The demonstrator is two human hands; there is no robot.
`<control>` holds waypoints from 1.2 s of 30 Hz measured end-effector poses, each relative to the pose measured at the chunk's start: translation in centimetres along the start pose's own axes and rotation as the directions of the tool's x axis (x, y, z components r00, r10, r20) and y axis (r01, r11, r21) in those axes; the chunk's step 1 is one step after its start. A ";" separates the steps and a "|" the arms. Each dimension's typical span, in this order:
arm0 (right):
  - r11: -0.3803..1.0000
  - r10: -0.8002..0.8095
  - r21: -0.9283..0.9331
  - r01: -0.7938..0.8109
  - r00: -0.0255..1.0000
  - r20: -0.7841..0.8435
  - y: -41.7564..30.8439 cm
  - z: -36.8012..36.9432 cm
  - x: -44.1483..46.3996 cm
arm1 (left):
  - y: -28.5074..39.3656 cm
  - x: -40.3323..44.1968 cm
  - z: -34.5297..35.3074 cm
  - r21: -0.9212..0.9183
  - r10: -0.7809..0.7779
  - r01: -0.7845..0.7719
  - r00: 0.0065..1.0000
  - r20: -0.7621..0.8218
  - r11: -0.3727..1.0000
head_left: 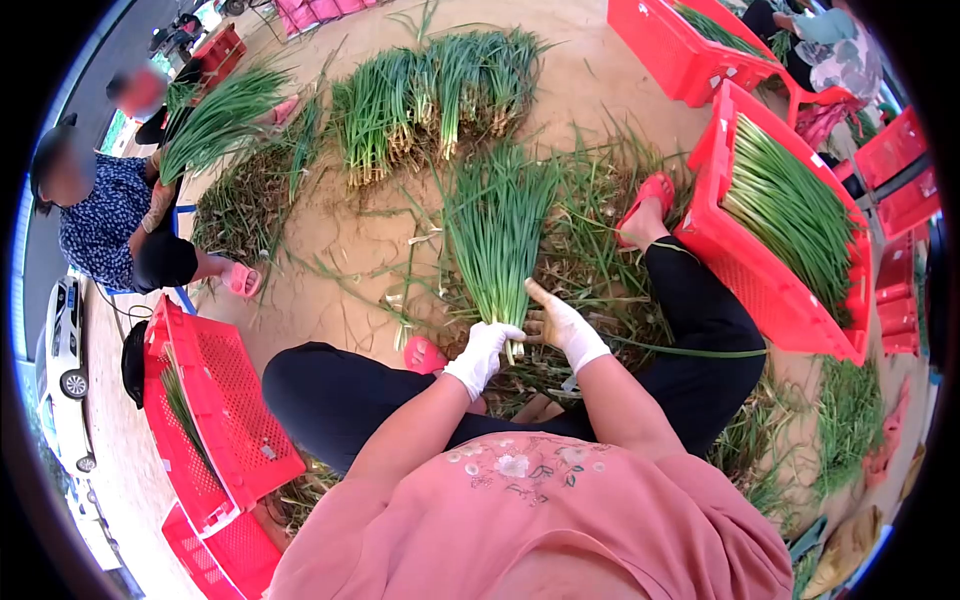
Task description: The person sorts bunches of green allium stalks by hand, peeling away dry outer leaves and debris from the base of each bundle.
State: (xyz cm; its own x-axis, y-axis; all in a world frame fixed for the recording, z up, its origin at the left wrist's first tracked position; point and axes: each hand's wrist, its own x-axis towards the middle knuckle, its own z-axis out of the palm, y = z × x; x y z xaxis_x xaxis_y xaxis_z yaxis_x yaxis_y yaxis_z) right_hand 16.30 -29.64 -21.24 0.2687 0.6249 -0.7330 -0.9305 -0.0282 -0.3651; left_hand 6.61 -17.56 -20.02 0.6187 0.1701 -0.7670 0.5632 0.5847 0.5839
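My left hand (484, 352), in a white glove, is closed around the pale stem ends of a bunch of green onions (497, 230). The leaves fan out away from me over the ground. My right hand (562, 325), also gloved, is beside the stems with its thumb raised and fingers apart. Its fingertips are close to the bunch; whether they touch it I cannot tell. Loose leaves and trimmings (590, 270) lie under and around both hands.
Beyond the bunch lies a row of green onions (440, 95) with soil on their roots. A red crate (785, 310) of green onions stands at right, another red crate (215, 400) at left. A person (110, 220) at left holds leafy green onions (225, 120).
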 end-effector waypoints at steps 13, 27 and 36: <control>0.984 -0.152 0.066 0.165 0.974 -0.169 2.3 0.5 1.8 | -1.1 1.5 -2.6 -0.129 -0.160 0.195 0.956 0.246 0.972; 0.345 -0.800 -0.926 0.154 0.563 -0.204 -0.1 0.2 2.5 | -1.1 0.7 -2.6 -0.424 -0.126 0.263 0.937 0.325 0.867; -0.030 -0.610 -0.903 0.428 0.708 0.356 -3.6 0.8 5.7 | -0.5 -0.5 -3.1 -0.368 -0.123 0.206 0.964 0.236 0.907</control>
State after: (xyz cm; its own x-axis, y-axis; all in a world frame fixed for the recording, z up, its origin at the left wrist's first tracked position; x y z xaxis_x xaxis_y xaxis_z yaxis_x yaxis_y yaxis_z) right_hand 20.99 -25.31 -23.63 0.6690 0.7376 -0.0921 0.3680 -0.4363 -0.8211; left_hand 4.34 -15.50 -20.76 0.6563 -0.0949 -0.7485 0.4361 0.8573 0.2737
